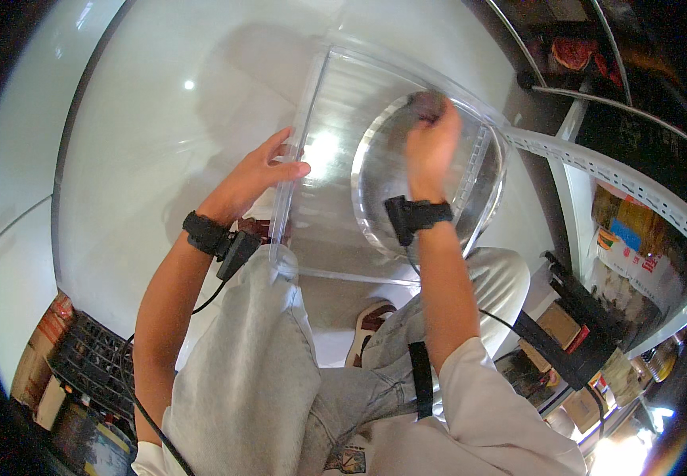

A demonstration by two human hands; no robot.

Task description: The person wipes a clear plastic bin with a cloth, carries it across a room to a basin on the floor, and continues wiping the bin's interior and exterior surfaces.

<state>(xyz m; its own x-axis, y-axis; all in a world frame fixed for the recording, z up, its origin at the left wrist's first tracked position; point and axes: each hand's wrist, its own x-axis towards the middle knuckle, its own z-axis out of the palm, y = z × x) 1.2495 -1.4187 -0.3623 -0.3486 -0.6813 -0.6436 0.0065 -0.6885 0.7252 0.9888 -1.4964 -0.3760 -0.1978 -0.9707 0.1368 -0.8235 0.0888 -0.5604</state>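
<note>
Before me stands a clear plastic bin (pixel 349 276) with a round, shiny metal basin (pixel 362 229) at its right side. Seen through or over the bin, the basin's exact position in it is hard to tell. My left hand (pixel 266 169) rests at the bin's left rim, thumb over the edge and fingers apart. Over the far part of the basin is my right hand (pixel 436 140), blurred, its fingers closed on a small dark object (pixel 426 106) whose kind I cannot make out. Both wrists wear black straps with small cabled devices.
At the right stands a white perforated metal shelf frame (pixel 605 172) with packages on it. A black plastic crate (pixel 93 357) and cardboard lie at the lower left. My knees are close to the bin's near edge, and a shoe (pixel 370 327) shows below it.
</note>
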